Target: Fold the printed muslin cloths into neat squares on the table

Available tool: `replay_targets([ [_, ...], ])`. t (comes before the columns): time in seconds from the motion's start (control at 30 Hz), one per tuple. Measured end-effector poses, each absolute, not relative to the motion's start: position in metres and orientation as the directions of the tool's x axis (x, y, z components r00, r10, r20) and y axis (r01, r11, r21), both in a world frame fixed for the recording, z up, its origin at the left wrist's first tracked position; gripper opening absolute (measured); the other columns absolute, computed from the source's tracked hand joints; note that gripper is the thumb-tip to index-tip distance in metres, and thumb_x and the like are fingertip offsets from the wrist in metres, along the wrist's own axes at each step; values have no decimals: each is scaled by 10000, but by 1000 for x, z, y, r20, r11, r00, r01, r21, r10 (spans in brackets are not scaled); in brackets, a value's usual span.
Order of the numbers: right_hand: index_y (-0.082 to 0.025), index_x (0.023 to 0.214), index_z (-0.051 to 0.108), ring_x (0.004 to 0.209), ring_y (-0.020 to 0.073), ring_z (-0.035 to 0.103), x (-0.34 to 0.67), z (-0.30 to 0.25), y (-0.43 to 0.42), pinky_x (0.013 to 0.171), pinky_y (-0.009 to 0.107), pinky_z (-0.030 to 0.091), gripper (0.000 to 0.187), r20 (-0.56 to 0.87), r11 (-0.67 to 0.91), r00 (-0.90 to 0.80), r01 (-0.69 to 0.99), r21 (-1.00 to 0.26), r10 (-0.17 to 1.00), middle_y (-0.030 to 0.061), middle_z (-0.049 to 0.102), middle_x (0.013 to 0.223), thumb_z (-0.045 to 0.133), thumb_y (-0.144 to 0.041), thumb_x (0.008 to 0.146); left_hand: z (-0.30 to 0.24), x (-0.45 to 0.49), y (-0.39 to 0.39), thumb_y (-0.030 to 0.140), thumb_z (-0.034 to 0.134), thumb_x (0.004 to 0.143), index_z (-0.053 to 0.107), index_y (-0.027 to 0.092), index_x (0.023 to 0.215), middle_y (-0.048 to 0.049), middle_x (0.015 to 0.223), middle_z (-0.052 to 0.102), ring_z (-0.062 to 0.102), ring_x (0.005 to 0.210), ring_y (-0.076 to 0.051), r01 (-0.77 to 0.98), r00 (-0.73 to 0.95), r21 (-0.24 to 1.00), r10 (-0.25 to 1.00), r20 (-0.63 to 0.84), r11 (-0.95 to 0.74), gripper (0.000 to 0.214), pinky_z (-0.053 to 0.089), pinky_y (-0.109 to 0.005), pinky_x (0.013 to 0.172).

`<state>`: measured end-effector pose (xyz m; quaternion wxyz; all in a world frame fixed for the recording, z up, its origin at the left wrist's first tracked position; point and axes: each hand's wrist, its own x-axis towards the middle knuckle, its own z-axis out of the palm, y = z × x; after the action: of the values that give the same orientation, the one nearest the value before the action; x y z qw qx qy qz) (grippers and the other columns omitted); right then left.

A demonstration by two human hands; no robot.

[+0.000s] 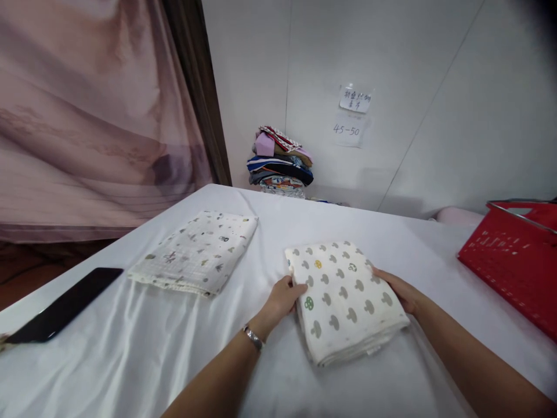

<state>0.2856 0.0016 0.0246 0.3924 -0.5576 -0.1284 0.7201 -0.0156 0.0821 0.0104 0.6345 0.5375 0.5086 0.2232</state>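
Note:
A folded white cloth (343,290) printed with grey mushrooms, plus a few green and yellow ones, is between my hands over the white-covered table. My left hand (285,295), with a silver bracelet at the wrist, pinches its left edge, thumb on top. At the opposite edge my right hand (400,290) grips the cloth, fingers partly hidden beneath it. Further left lies a second folded white cloth (195,251) with small scattered prints, apart from both hands.
A black phone-like slab (65,305) lies at the table's left edge. On the right stands a red plastic basket (509,261) with a metal handle. Folded fabrics (281,165) are stacked by the wall beyond the table. A pink curtain (96,116) hangs at left; paper notes (350,129) are on the wall.

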Motion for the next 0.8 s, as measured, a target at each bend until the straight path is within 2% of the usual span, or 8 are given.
replay_targets([
  [0.13,-107,1151,543,909,265,656,284,20,3,840,406,513,475,-609,-572,13,-329,-752,793,165,670,1039,621,-402,788,12,-16,80,352,613,750,472,178,731,48,492,505,448,363,-94,326,364,904,845,-391,278,225,315,-215,368],
  [0.23,-151,1225,499,894,262,657,284,17,7,787,388,528,562,-516,-488,145,-193,-851,844,147,654,1090,673,-379,742,13,-16,79,362,610,754,468,181,705,32,522,536,499,397,-116,349,356,904,858,-371,247,235,347,-228,396],
  [0.3,-176,1257,485,886,251,656,283,18,11,761,362,528,580,-464,-479,265,-8,-878,846,128,649,1104,656,-389,746,14,-16,79,354,608,756,462,181,688,30,522,534,495,396,-114,345,355,901,853,-384,262,237,343,-229,401],
  [0.37,-206,1284,473,925,245,640,279,24,14,777,348,511,552,-344,-452,360,279,-848,867,106,637,1128,595,-405,784,14,-16,79,347,611,756,464,177,683,34,515,525,472,388,-100,317,370,905,842,-393,283,236,327,-223,400],
  [0.43,-240,1329,427,1007,251,601,270,33,15,819,356,482,534,-157,-365,372,593,-718,915,88,607,1179,518,-411,831,14,-17,78,344,617,754,486,168,699,38,517,518,447,392,-84,258,408,922,832,-375,289,226,308,-212,398],
  [0.53,-240,1382,345,1027,259,573,248,46,14,799,355,457,519,62,-195,236,903,-382,970,96,575,1207,423,-358,883,11,-18,76,372,632,744,520,156,734,39,530,510,427,406,-73,163,464,944,821,-331,288,244,287,-204,393],
  [0.67,-211,1367,352,817,215,594,214,52,8,594,280,421,467,144,-28,27,1000,9,989,106,604,1053,358,-248,901,7,-16,71,395,656,729,533,151,760,45,546,501,427,415,-67,77,469,956,836,-284,282,275,311,-202,404],
  [0.8,-209,1351,372,765,208,570,178,48,-3,591,291,421,495,195,128,-172,967,218,966,113,591,1024,402,-166,859,3,-9,64,416,666,725,521,158,762,44,577,513,454,436,-71,11,462,966,855,-235,260,299,356,-203,425],
])
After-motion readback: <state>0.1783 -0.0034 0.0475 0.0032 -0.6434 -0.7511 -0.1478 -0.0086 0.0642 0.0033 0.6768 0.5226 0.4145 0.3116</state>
